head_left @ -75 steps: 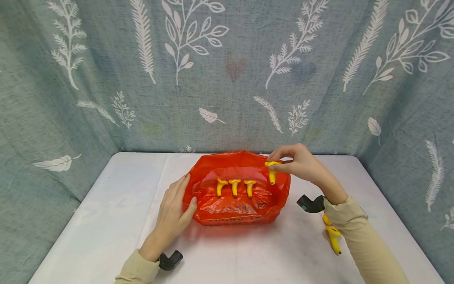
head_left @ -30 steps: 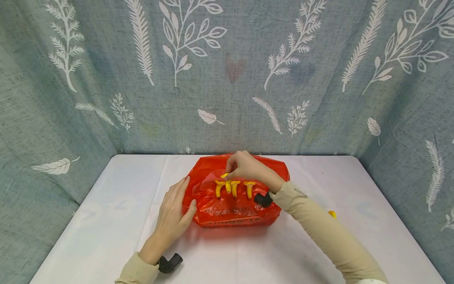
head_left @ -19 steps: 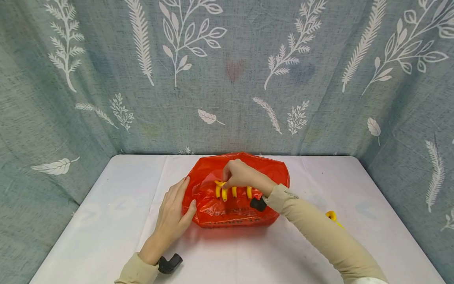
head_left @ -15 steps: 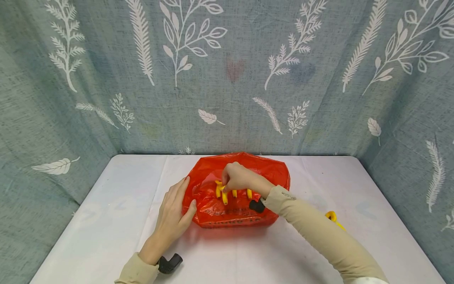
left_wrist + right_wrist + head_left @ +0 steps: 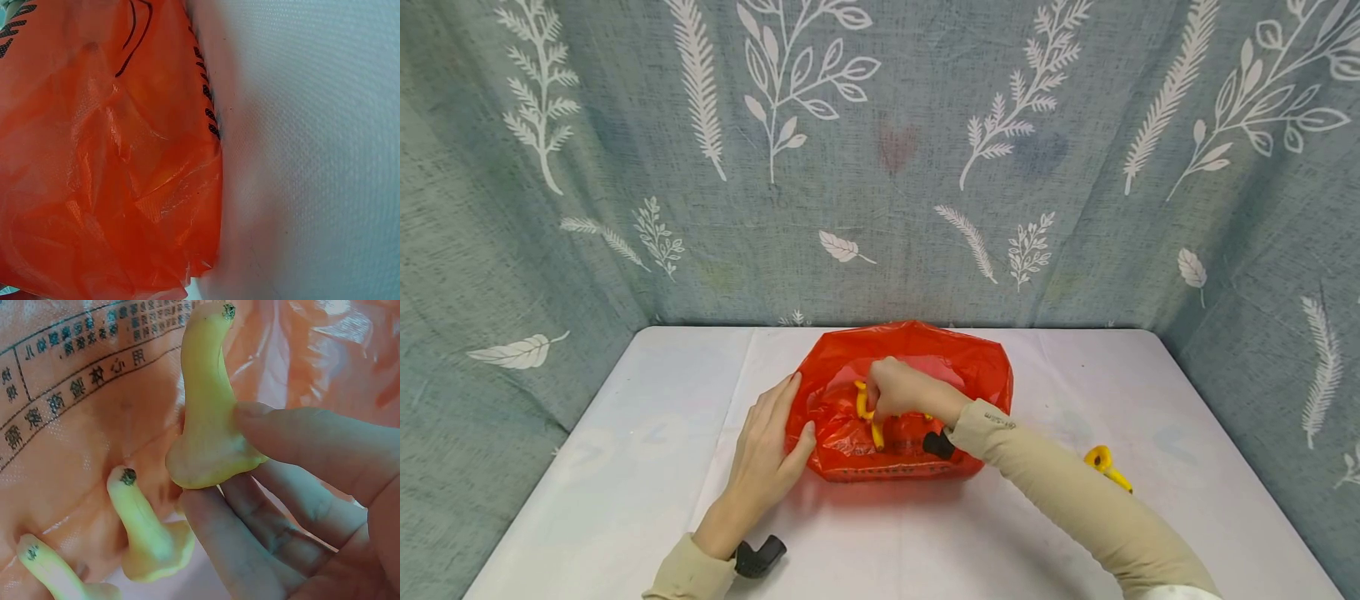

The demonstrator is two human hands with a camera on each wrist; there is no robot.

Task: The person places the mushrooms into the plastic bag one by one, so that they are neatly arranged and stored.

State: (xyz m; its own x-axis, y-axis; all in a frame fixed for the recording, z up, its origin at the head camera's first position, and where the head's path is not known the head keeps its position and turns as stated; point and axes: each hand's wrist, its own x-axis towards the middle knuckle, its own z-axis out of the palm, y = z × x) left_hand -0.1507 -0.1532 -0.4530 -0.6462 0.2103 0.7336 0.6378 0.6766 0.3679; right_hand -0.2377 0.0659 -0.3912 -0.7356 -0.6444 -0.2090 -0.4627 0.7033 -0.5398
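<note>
A red plastic bag (image 5: 925, 346) lies on the white table with its mouth spread toward me. My right hand (image 5: 906, 389) is down inside it, pinching a yellow chanterelle mushroom (image 5: 209, 394) by its cap between thumb and fingers; the dark-tipped stem points away from the fingers. Left of that one lies another yellow mushroom (image 5: 861, 400) in the bag. Two more mushrooms (image 5: 147, 537) show beside the held one in the right wrist view. My left hand (image 5: 758, 450) rests against the bag's left edge, fingers extended and thumb at the front left.
One more yellow mushroom (image 5: 1111, 471) lies on the table (image 5: 595, 467) to the right, beyond the right sleeve (image 5: 1067, 483). A patterned grey-green curtain (image 5: 880, 250) rises behind the table and along both sides. Black wrist cameras (image 5: 760, 557) sit on both wrists.
My right hand has carried the mushroom leftward from the bag's right side, then down and toward me inside the bag. The left hand has stayed at the bag's edge.
</note>
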